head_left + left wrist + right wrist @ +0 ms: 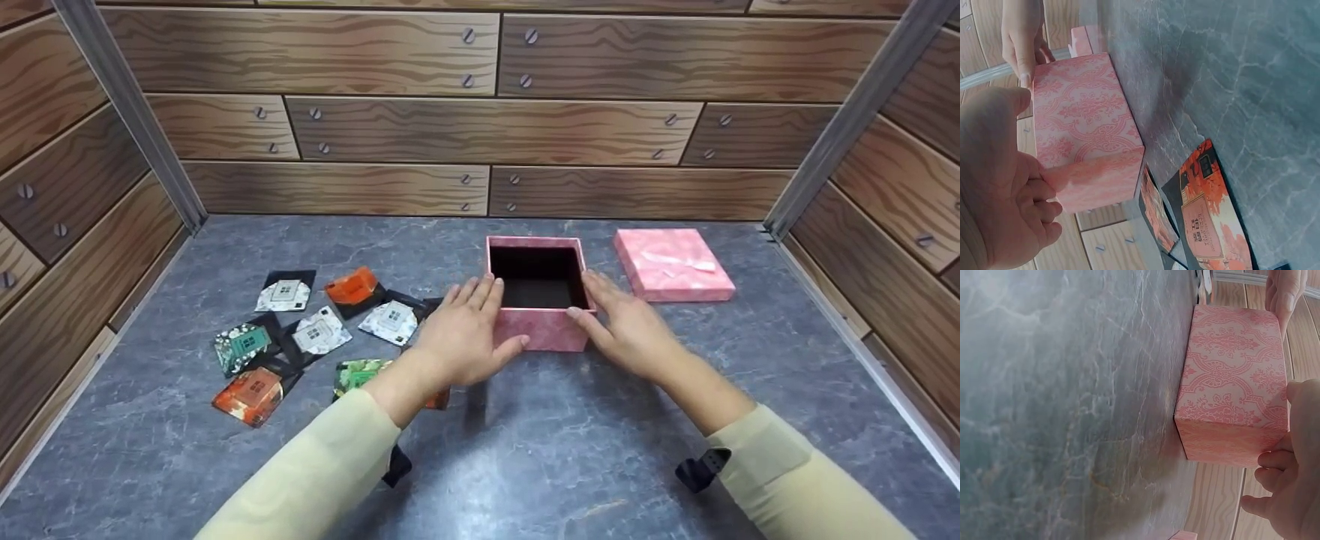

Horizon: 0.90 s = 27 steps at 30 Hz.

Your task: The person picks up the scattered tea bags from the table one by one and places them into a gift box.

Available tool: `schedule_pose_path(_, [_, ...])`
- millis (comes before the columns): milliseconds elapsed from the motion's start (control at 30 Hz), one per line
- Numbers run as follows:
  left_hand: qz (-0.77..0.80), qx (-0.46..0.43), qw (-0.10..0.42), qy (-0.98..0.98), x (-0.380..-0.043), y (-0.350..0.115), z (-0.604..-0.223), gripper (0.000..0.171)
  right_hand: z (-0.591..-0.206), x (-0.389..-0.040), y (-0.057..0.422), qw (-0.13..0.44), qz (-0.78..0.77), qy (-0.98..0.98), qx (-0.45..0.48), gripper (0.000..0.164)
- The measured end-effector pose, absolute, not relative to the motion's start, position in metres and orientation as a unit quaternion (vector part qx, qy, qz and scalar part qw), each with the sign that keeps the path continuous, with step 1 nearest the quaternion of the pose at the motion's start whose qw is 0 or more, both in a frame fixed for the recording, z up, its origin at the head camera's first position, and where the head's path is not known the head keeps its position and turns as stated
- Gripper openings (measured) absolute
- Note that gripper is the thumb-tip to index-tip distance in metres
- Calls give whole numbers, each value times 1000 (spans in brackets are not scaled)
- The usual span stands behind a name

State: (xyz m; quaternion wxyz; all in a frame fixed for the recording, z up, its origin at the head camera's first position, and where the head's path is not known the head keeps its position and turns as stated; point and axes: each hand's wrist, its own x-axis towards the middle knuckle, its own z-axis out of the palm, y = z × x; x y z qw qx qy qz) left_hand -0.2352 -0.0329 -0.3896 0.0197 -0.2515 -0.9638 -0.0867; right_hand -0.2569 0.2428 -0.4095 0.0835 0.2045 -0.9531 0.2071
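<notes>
A pink patterned gift box sits on the table with its top off; its dark inside shows in the head view. My left hand lies along its left side, fingers extended and touching near the rim, thumb out by the front. On the opposite side my right hand touches the wall with its fingers, the thumb at the front right rim. Both wrist views show relaxed fingers against the box's sides. The pink lid, with a bow on top, lies to the right of the box.
Several flat packets lie scattered left of the box, among them an orange one, a green one and a white one. Some are partly hidden by my left arm. Wood-patterned walls enclose the grey marbled table.
</notes>
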Motion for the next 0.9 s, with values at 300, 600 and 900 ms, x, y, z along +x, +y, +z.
schedule_pose_path(300, [-85, -256, 22, -963, -224, -35, -388, 92, -409, -245, 243, 81, 212, -952, 206, 72])
schedule_pose_path(600, [-86, -271, 35, -958, -206, -39, -389, 90, -411, -231, 243, 90, 212, -949, 214, 71])
schedule_pose_path(900, [-84, -292, 52, -951, -193, -43, -392, 89, -414, -214, 243, 112, 213, -943, 230, 66])
